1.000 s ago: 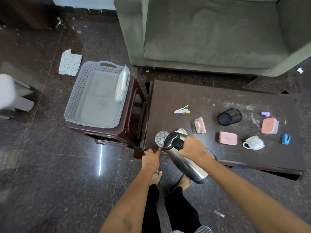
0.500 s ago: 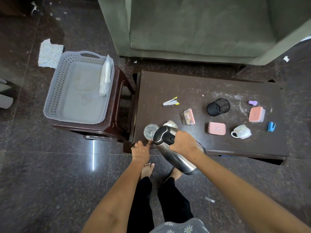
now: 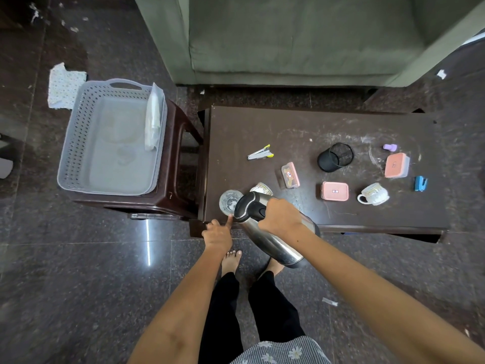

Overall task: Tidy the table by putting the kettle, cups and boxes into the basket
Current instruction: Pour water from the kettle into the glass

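Observation:
My right hand (image 3: 279, 215) grips the black handle of a steel kettle (image 3: 273, 237), held tilted over the table's near left corner. My left hand (image 3: 217, 233) rests at the table edge, one finger touching the base of a clear glass (image 3: 228, 202). A patterned cup (image 3: 262, 189) stands half hidden behind the kettle's lid. A white cup (image 3: 374, 194) lies on its side at the right. Three pink-lidded boxes sit on the table: one (image 3: 290, 175), one (image 3: 335, 191) and one (image 3: 396, 165). The grey basket (image 3: 78, 132) stands on a stool to the left.
The dark table (image 3: 262, 132) also carries a stapler (image 3: 259, 154), a black mesh pen holder (image 3: 334, 156), a purple item (image 3: 390, 147) and a blue item (image 3: 420, 183). A plastic packet (image 3: 153, 119) leans inside the basket. A green sofa (image 3: 301, 35) stands behind the table.
The view has shifted a little; both hands, the kettle and the glass keep their places relative to the table.

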Motion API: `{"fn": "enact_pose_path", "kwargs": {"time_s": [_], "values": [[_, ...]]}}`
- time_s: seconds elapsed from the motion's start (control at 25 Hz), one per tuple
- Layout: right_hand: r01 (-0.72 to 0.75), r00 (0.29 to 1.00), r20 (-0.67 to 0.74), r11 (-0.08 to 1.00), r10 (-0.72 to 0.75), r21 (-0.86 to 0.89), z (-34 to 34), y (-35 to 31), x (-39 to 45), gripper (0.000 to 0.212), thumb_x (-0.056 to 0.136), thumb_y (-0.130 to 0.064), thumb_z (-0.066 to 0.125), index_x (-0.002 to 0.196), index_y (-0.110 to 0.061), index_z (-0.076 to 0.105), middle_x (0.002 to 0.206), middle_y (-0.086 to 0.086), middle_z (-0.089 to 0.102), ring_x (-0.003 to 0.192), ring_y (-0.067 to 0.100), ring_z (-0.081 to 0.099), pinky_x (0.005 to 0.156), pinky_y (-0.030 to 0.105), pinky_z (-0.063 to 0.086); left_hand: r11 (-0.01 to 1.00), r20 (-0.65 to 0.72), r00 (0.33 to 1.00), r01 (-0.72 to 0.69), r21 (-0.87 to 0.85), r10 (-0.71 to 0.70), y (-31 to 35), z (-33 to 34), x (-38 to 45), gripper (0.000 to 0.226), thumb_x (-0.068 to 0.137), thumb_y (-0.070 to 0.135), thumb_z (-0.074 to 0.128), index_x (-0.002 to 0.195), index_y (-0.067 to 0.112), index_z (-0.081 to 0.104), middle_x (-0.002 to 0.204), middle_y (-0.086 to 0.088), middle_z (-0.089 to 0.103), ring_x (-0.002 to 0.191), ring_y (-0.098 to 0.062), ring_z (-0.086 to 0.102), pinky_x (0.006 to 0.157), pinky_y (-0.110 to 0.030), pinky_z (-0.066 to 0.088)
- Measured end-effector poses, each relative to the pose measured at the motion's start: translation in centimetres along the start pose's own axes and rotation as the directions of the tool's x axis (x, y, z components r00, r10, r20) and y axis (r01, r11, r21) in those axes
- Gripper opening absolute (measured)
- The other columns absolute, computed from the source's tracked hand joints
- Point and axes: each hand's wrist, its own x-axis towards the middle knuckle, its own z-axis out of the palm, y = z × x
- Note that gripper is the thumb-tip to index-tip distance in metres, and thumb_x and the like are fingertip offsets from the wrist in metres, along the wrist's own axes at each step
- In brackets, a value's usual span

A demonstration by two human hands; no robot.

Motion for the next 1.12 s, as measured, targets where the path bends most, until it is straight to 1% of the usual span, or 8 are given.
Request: {"fn": "enact_pose_path", "kwargs": {"time_s": [0.16, 0.32, 0.48, 0.64, 0.76, 0.88, 1.0, 1.12], "values": [[0.0, 1.0, -0.003, 1.0, 0.0, 0.004, 0.1, 0.2, 0.0, 0.033, 0.074, -0.018, 0.06, 0.058, -0.014, 0.031, 0.077, 0.007, 0.051, 0.08, 0.032, 0.062, 0.062, 0.03, 0.044, 1.0, 0.015, 1.0, 0.008, -0.008, -0.008, 0.1, -0.1, 0.0, 0.076, 0.093, 0.021, 0.047, 0.148, 0.036, -0.004, 0.134, -0.021, 0.035, 0.12, -0.034, 0.04, 0.092, -0.043, 0.046], [-0.015, 1.0, -0.006, 0.999, 0.015, 0.029, 0.2, 0.1, -0.1, 0.034, 0.074, -0.02, 0.06, 0.058, -0.015, 0.031, 0.071, 0.004, 0.049, 0.073, 0.029, 0.054, 0.063, 0.029, 0.043, 1.0, 0.028, 1.0, 0.009, -0.013, -0.009, 0.0, -0.2, -0.2, 0.08, 0.093, 0.018, 0.047, 0.148, 0.036, -0.007, 0.134, -0.021, 0.035, 0.12, -0.034, 0.04, 0.091, -0.043, 0.046], [-0.002, 1.0, -0.025, 1.0, 0.002, 0.028, 0.1, -0.1, -0.1, 0.026, 0.074, -0.02, 0.06, 0.064, -0.012, 0.037, 0.08, 0.008, 0.054, 0.086, 0.032, 0.063, 0.065, 0.031, 0.044, 1.0, 0.033, 0.999, 0.009, -0.028, -0.008, 0.1, -0.4, -0.3, 0.079, 0.093, 0.017, 0.047, 0.148, 0.036, -0.006, 0.133, -0.021, 0.036, 0.119, -0.033, 0.041, 0.089, -0.041, 0.047], [0.017, 0.999, -0.036, 1.0, -0.017, 0.014, 1.1, 0.4, -0.1, 0.037, 0.073, -0.019, 0.06, 0.055, -0.016, 0.028, 0.071, 0.006, 0.05, 0.071, 0.03, 0.055, 0.057, 0.027, 0.04, 0.997, 0.031, 0.999, -0.005, -0.081, 0.008, 0.0, -0.9, -0.5, 0.071, 0.093, 0.016, 0.045, 0.149, 0.035, 0.005, 0.132, -0.02, 0.034, 0.119, -0.034, 0.04, 0.089, -0.04, 0.047], [0.02, 0.998, -0.057, 0.999, -0.018, 0.03, 2.5, 1.9, -0.2, 0.033, 0.07, -0.017, 0.059, 0.053, -0.013, 0.031, 0.056, 0.003, 0.043, 0.059, 0.025, 0.048, 0.044, 0.022, 0.029, 0.985, 0.032, 0.999, -0.022, -0.173, 0.028, -0.4, -1.4, -0.8, 0.066, 0.093, 0.019, 0.047, 0.148, 0.036, 0.014, 0.133, -0.02, 0.034, 0.123, -0.035, 0.038, 0.093, -0.042, 0.045], [0.022, 0.996, -0.087, 0.998, -0.017, 0.054, 3.7, 4.1, -0.5, 0.029, 0.067, -0.022, 0.062, 0.055, -0.01, 0.039, 0.06, 0.005, 0.049, 0.057, 0.025, 0.048, 0.042, 0.023, 0.027, 0.943, -0.009, 0.998, -0.06, -0.326, 0.061, -1.0, -1.8, -1.4, 0.06, 0.095, 0.022, 0.045, 0.147, 0.039, 0.019, 0.129, -0.019, 0.038, 0.123, -0.036, 0.04, 0.096, -0.045, 0.043], [0.023, 0.992, -0.13, 0.99, -0.005, 0.141, 4.6, 6.4, -1.2, 0.031, 0.066, -0.031, 0.068, 0.058, -0.013, 0.044, 0.059, 0.004, 0.052, 0.06, 0.027, 0.05, 0.048, 0.026, 0.028, 0.815, -0.11, 0.991, -0.127, -0.566, 0.078, -1.0, -2.1, -2.0, 0.05, 0.096, 0.019, 0.041, 0.144, 0.033, 0.033, 0.123, -0.019, 0.048, 0.116, -0.036, 0.05, 0.098, -0.043, 0.043], [0.041, 0.984, -0.176, 0.95, 0.016, 0.311, 4.6, 8.2, -2.6, 0.038, 0.063, -0.032, 0.078, 0.055, -0.018, 0.044, 0.052, 0.003, 0.05, 0.055, 0.025, 0.047, 0.051, 0.029, 0.033, 0.521, -0.158, 0.987, -0.154, -0.84, 0.037, -0.6, -3.1, -3.1, 0.043, 0.093, 0.01, 0.042, 0.132, 0.022, 0.054, 0.124, -0.012, 0.061, 0.114, -0.029, 0.057, 0.099, -0.036, 0.043]]}}
